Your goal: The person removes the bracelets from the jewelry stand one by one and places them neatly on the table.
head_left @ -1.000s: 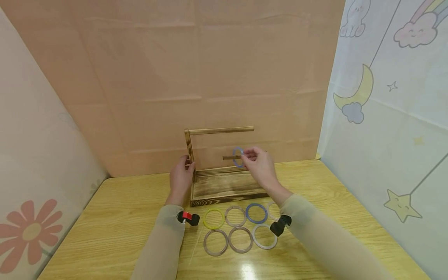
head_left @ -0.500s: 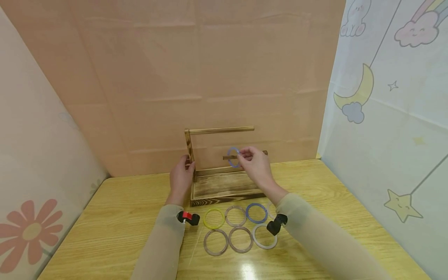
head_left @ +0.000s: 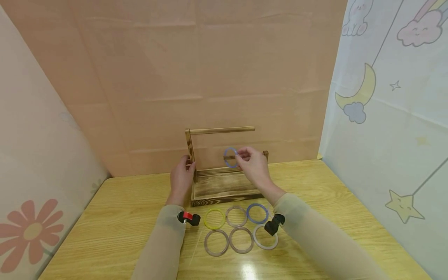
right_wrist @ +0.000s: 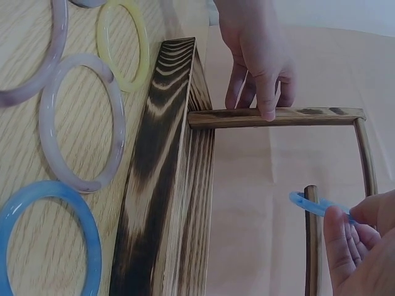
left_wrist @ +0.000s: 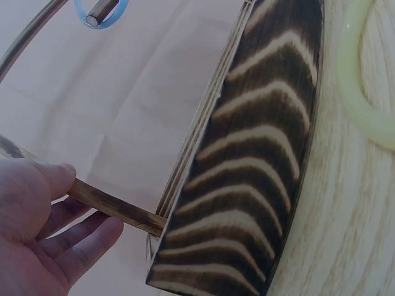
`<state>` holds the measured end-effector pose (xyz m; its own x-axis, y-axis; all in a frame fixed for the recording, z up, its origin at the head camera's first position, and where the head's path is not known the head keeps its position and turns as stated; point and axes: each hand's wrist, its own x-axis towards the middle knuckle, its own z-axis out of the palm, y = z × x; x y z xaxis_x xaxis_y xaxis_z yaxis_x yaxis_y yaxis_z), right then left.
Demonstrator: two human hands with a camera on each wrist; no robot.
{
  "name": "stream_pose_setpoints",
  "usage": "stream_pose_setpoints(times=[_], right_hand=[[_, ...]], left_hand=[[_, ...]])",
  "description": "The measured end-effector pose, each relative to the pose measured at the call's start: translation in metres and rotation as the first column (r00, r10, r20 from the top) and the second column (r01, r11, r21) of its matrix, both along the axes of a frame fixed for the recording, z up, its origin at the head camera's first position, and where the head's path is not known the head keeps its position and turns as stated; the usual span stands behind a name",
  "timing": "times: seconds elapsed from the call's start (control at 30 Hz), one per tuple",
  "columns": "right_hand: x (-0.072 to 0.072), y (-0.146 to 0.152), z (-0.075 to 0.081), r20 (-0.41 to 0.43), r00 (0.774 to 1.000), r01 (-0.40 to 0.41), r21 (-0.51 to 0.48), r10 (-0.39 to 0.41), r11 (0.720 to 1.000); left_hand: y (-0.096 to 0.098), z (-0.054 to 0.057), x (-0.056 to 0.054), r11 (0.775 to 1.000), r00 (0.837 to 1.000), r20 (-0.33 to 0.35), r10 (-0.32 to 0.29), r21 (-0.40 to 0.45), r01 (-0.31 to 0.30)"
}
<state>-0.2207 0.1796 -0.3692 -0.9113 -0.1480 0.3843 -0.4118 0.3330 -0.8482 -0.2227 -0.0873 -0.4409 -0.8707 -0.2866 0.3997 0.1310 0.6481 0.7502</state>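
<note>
A wooden bangle stand point(head_left: 224, 200) has a tray-like base, an upper rod point(head_left: 222, 130) and a lower rod point(head_left: 229, 158). In the head view my left hand point(head_left: 181, 177) grips its left post point(head_left: 190, 144), thumb and fingers on either side as the left wrist view shows. My right hand point(head_left: 254, 165) pinches a light blue bangle point(right_wrist: 300, 200) between thumb and fingers. That bangle encircles the lower rod close to the rod's free end, which pokes through the ring in the left wrist view point(left_wrist: 92, 20). Nothing hangs on the upper rod.
Before the stand lie several bangles in two rows: a yellow one point(head_left: 205, 223), a dark blue one point(head_left: 248, 215), a white one point(head_left: 266, 248) and some pale purple ones point(head_left: 215, 255). My right forearm covers the right end of the rows. A peach cloth backdrop point(head_left: 196, 77) rises behind.
My right hand has slid the light blue bangle leftward along the lower rod toward its free end. The left hand stays on the post.
</note>
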Motion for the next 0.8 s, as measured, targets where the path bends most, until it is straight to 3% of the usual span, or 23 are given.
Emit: stream_pose_setpoints(times=[0.8], right_hand=[[0.0094,0.0077,-0.0013,0.005,1.000,-0.016,0.011,0.016,1.000]], left_hand=[[0.0017,-0.0027,0.0054,1.000,0.999,-0.037,-0.004,-0.015,0.003]])
